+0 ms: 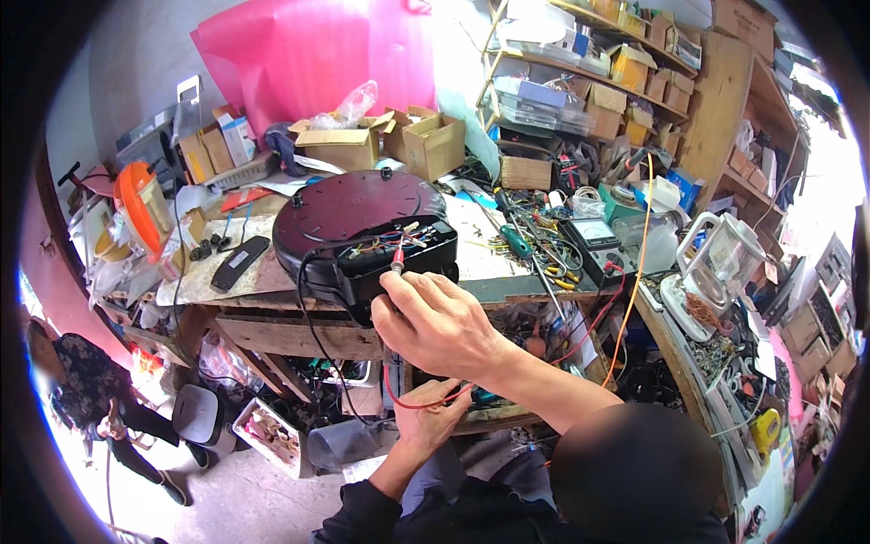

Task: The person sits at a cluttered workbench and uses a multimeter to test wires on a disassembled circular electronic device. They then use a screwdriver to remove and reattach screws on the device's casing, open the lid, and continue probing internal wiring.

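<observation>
A round, dark maroon appliance [353, 210] lies on the workbench with its black side housing [399, 263] opened. Coloured wires [399, 238] show inside that housing. My right hand [444, 322] is closed on a red test probe [398, 262], its tip in among the wires. From the probe a red lead [395, 392] loops down across my left hand. Below the bench edge, my left hand [428, 415] has its fingers drawn together; what they hold, if anything, is hidden. A black cord [317, 340] hangs from the appliance and runs down beside that hand.
A multimeter [594, 234] stands right of the appliance, near a green-handled screwdriver [517, 241] and several tools. Cardboard boxes [340, 145] are behind. An orange cable [642, 258] hangs at right, near a clear jug [725, 258]. Someone [95, 390] stands at far left.
</observation>
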A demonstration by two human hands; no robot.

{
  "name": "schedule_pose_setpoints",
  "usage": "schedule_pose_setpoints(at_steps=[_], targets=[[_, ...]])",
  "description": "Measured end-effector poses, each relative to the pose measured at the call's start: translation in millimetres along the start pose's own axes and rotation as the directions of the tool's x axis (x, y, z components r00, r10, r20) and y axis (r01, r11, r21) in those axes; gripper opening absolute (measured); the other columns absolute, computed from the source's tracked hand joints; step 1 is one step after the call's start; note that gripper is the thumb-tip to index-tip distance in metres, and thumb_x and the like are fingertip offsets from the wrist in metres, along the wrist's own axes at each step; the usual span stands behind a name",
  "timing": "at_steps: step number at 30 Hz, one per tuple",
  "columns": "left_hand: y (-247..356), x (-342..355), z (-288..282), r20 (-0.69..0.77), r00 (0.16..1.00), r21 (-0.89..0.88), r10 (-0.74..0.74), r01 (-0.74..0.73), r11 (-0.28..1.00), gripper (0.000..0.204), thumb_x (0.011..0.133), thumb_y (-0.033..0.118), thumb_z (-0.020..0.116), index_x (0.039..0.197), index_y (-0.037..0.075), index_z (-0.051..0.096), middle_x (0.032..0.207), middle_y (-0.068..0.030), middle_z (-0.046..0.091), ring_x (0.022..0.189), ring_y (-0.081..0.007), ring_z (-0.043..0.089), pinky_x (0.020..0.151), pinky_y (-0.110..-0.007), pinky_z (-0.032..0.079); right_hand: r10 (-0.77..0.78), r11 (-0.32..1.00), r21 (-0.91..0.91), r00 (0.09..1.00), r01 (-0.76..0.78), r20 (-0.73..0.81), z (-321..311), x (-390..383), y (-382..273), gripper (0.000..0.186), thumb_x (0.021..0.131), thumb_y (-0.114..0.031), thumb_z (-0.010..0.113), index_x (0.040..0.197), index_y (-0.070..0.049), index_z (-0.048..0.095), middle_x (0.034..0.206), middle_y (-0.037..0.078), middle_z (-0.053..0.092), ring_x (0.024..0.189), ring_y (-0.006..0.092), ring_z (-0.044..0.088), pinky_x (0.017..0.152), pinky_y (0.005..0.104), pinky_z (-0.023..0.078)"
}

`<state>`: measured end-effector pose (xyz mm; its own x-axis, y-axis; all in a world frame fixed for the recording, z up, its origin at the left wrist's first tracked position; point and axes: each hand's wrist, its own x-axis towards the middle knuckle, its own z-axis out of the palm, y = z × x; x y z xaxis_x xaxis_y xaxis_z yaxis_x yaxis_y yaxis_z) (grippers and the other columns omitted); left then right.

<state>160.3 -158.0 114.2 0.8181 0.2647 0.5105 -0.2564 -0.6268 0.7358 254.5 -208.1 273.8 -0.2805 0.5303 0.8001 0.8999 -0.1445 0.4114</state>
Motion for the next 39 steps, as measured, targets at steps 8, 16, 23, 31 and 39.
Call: schedule_pose_setpoints(at_steps=[8,16,23,31,39], targets=[[-9,-4,9,-0.112,0.994,-0.004,-0.003,0.003,1.0,0.026,0.085,0.027,0.079,0.107,0.012,0.081,0.076,-0.01,0.071,0.061,-0.0261,0.066,0.057,-0.036,0.05,0.006,0.997,-0.073,0.999,-0.002,0.052,5,6,4,0.025,0.079,-0.014,0.068,0.099,0.001,0.062,0.106,0.017,0.062,0.093,0.0268,0.065,0.079,0.0352,0.054],[-11,-4,8,-0.088,0.996,0.014,-0.006,0.007,1.0,0.025,0.084,0.03,0.08,0.102,0.013,0.081,0.076,-0.0095,0.071,0.063,-0.0275,0.068,0.057,-0.035,0.051,0.075,0.984,-0.168,0.995,-0.064,0.061,14,8,-3,0.024,0.077,-0.014,0.066,0.095,0.0,0.062,0.102,0.016,0.062,0.088,0.0239,0.064,0.072,0.0334,0.05],[-9,-4,6,-0.09,0.996,0.04,0.003,0.001,0.999,0.024,0.084,0.028,0.08,0.099,0.01,0.08,0.082,-0.0109,0.074,0.068,-0.0289,0.071,0.06,-0.035,0.053,0.225,0.957,-0.228,0.958,-0.181,0.18,18,18,-7,0.015,0.081,-0.017,0.063,0.09,-0.004,0.06,0.09,0.01,0.06,0.084,0.0219,0.06,0.069,0.0322,0.047],[0,-3,2,-0.063,0.998,0.063,-0.018,0.022,0.998,0.027,0.083,0.03,0.084,0.097,0.008,0.08,0.083,-0.0116,0.074,0.071,-0.0288,0.071,0.063,-0.035,0.053,0.306,0.942,-0.187,0.94,-0.277,0.149,31,21,-11,0.011,0.082,-0.015,0.063,0.087,-0.007,0.058,0.086,0.008,0.058,0.08,0.022,0.06,0.07,0.0342,0.047],[-2,0,4,-0.056,0.998,-0.005,0.012,-0.012,1.0,0.018,0.084,0.013,0.081,0.097,0.0,0.078,0.087,-0.016,0.077,0.077,-0.0251,0.074,0.071,-0.033,0.056,0.329,0.92,-0.274,0.933,-0.281,0.147,44,34,-4,0.01,0.082,-0.016,0.064,0.085,-0.007,0.059,0.078,0.006,0.058,0.078,0.0192,0.059,0.066,0.0318,0.044]])
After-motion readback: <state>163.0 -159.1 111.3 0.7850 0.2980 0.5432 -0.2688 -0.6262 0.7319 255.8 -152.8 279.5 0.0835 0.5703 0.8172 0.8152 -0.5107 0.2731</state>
